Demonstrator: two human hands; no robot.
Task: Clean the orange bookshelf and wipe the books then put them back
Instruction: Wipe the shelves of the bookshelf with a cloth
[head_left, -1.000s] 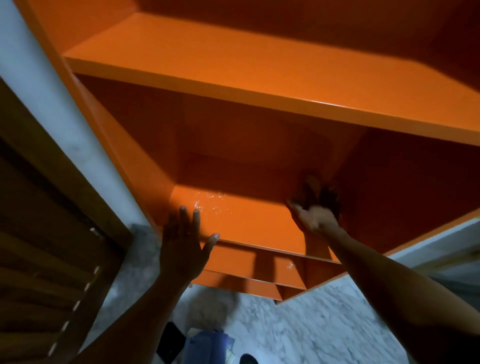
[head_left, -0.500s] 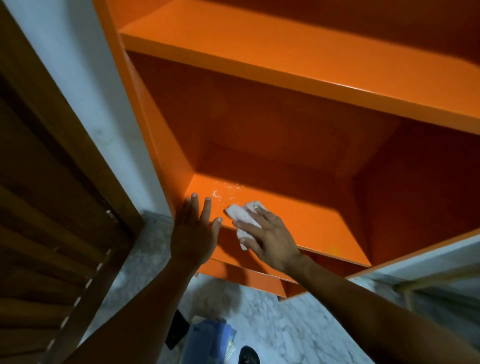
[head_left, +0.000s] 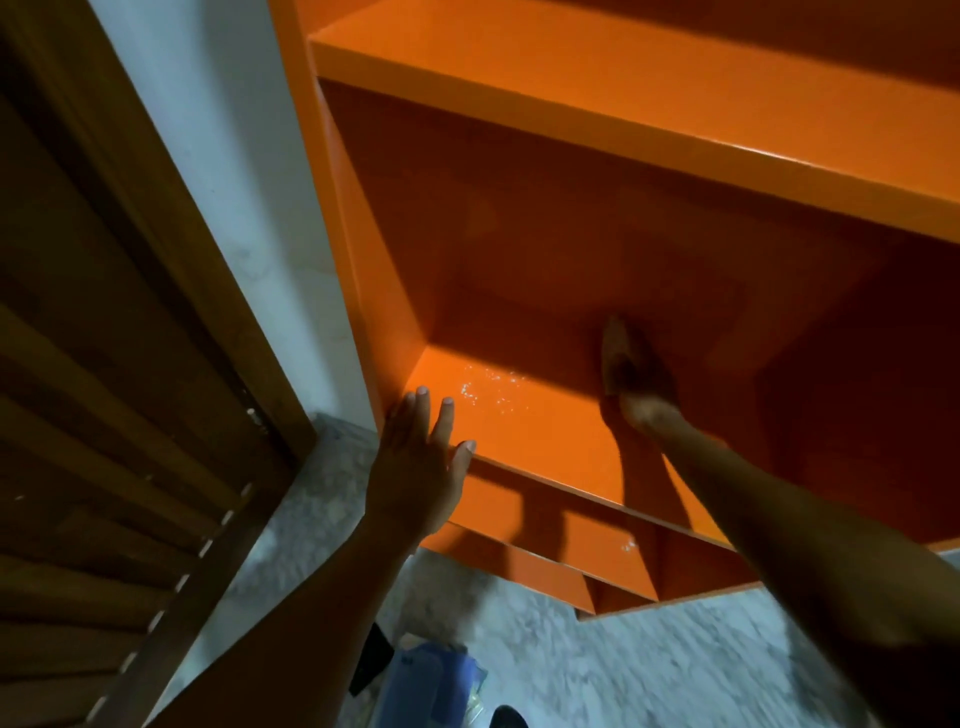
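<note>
The orange bookshelf (head_left: 649, 119) fills the upper right of the head view, its shelves bare of books. My left hand (head_left: 415, 467) lies flat, fingers apart, on the front left corner of the lower shelf board (head_left: 540, 436). My right hand (head_left: 641, 382) reaches deep into that compartment, in shadow near the back wall. A pale cloth (head_left: 613, 348) seems to be under its fingers, blurred and dark. White specks of dust or droplets (head_left: 488, 389) sit on the shelf board between my hands.
A brown slatted wooden door (head_left: 104, 415) stands at the left, with a strip of white wall (head_left: 234, 182) between it and the shelf. Grey marble floor (head_left: 597, 675) lies below. A blue object (head_left: 441, 686) rests on the floor near my feet.
My right hand has moved with the cloth from the shelf's front left edge to the back of the compartment, toward the right. My left hand has stayed on the front corner.
</note>
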